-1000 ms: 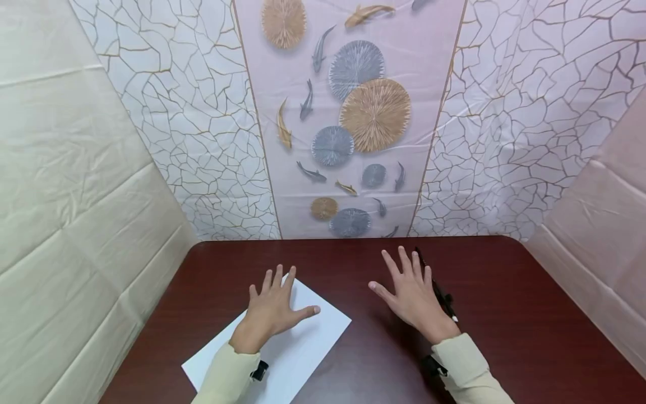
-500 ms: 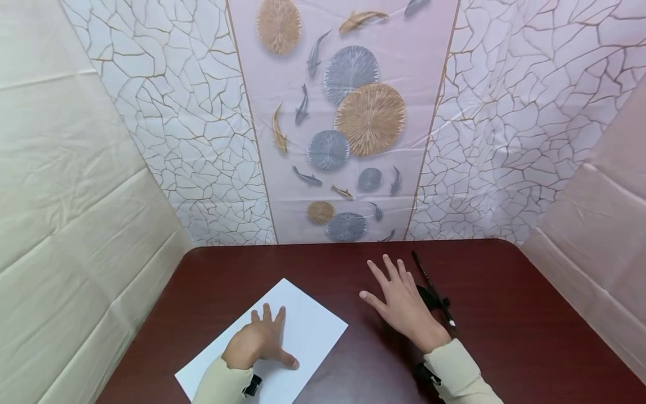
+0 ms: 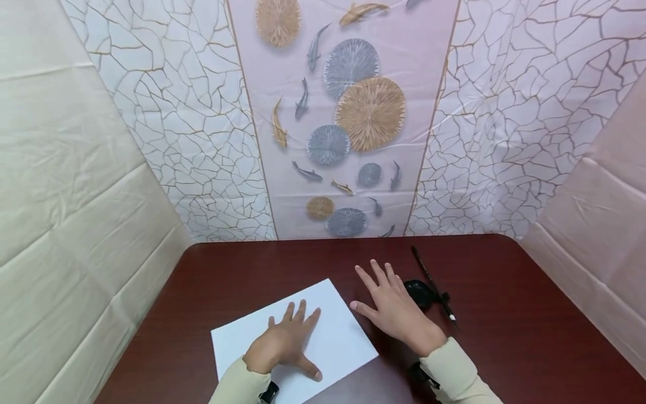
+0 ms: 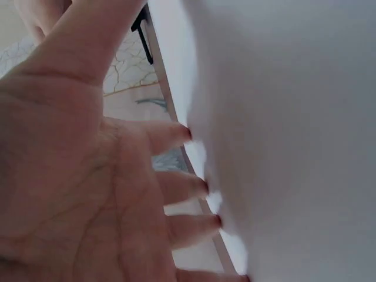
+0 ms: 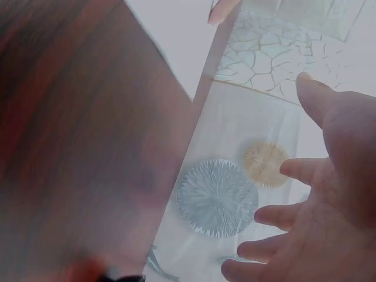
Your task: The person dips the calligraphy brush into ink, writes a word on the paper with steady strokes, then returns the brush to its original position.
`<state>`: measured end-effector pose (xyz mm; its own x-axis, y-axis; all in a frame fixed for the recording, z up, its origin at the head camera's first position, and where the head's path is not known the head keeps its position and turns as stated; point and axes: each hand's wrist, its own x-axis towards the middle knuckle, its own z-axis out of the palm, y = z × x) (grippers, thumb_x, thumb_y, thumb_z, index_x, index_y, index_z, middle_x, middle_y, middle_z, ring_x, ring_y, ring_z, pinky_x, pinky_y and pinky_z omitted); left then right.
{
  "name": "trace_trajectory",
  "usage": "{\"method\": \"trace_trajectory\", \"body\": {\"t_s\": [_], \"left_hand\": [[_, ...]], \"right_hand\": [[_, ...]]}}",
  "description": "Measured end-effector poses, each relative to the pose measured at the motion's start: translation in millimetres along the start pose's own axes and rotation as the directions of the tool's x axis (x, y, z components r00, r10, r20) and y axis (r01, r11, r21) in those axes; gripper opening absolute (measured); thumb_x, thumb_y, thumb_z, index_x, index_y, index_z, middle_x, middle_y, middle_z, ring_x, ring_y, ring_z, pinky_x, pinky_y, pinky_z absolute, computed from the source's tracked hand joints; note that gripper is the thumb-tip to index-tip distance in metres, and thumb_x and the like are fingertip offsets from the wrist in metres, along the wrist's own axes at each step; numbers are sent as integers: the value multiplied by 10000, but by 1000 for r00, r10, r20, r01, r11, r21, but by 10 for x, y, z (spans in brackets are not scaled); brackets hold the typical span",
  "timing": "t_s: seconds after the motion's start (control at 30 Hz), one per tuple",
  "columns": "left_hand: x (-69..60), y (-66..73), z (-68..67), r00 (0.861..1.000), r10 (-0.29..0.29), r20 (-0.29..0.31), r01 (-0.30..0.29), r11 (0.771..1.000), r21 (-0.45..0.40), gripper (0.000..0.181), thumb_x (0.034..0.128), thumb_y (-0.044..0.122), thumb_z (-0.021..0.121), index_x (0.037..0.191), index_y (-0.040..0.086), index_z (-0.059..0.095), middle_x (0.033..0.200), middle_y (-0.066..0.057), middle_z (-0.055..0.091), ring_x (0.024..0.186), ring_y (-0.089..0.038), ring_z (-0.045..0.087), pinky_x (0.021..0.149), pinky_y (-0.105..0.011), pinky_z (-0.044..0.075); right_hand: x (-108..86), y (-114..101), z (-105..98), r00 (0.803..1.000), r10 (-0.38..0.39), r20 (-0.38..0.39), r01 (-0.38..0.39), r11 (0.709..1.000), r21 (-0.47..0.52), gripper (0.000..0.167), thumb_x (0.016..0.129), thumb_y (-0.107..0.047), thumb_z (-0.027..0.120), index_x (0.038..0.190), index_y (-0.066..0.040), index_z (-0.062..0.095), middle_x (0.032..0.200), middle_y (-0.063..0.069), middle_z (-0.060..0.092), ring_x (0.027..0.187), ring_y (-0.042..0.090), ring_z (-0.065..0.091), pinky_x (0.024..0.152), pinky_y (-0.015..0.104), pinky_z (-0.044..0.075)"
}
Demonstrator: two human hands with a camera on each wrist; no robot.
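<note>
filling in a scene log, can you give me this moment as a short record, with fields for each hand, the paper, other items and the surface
left hand: fingers spread, fingertips on the paper
right hand: fingers spread, holding nothing
paper: plain white rectangular sheet, lying at an angle
other items: slim black stick with a white tip; rounded black object, whether touching the stick unclear
surface: dark red-brown table

Sheet (image 3: 339, 336) is made of smooth matt paper, table (image 3: 510, 314) finished in glossy-ish wood, backdrop (image 3: 370, 115) done in wrinkly cloth.

Booth with cloth walls (image 3: 91, 174), table (image 3: 504, 336)
</note>
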<state>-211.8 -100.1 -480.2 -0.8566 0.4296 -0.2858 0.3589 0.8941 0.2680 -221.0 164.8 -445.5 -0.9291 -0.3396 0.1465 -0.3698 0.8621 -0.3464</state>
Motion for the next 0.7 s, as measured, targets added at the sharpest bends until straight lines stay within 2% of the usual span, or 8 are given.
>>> {"method": "trace_trajectory", "body": {"t_s": [0.1,0.17,0.3,0.4,0.6,0.7], "left_hand": [[-10,102,-7,998,67,7,-67,998,7,1304,593,601,987,1665,244,336,1728,-208,205,1590,-468,159,1135,-804,216],[-38,181,-43,996,85,23,-86,996,13,1296,595,593,988,1664,255,338,1733,-182,209,1596,-439,165,1158,-778,214],[-43,252,-88,995,90,32,-91,995,37,1369,573,591,996,1676,194,290,1737,-180,194,1603,-411,164,1189,-729,225],[-33,270,-105,994,99,36,-101,994,32,1414,568,562,1007,1680,128,247,1737,-194,177,1607,-391,164,1220,-669,229],[-26,268,-78,987,159,32,-157,986,-49,1397,590,436,1031,1676,93,223,1740,-200,154,1615,-363,143,1258,-563,225],[-39,267,-69,985,170,31,-166,981,-97,1366,600,392,1034,1675,111,239,1746,-190,137,1618,-361,127,1259,-555,228]], "right_hand": [[-31,-23,50,999,13,48,-14,1000,24,816,1029,-481,663,1677,-148,295,1705,284,187,1558,562,107,1178,738,228],[-48,-56,95,996,11,89,-15,999,51,836,1024,-481,672,1680,-141,282,1708,282,179,1562,555,105,1190,724,221],[-51,-126,149,986,-2,168,-11,997,81,902,986,-488,724,1679,-124,276,1719,256,174,1571,532,118,1215,679,223],[-76,-161,149,973,-2,232,-13,998,64,961,941,-502,774,1665,-84,299,1715,249,198,1570,522,151,1217,654,250],[-146,-196,148,935,12,356,-36,998,60,1098,852,-513,859,1623,43,309,1695,308,191,1582,494,139,1244,603,229],[-167,-200,156,921,27,389,-52,997,53,1134,820,-523,883,1617,53,317,1699,299,190,1591,468,134,1255,575,223]]}}
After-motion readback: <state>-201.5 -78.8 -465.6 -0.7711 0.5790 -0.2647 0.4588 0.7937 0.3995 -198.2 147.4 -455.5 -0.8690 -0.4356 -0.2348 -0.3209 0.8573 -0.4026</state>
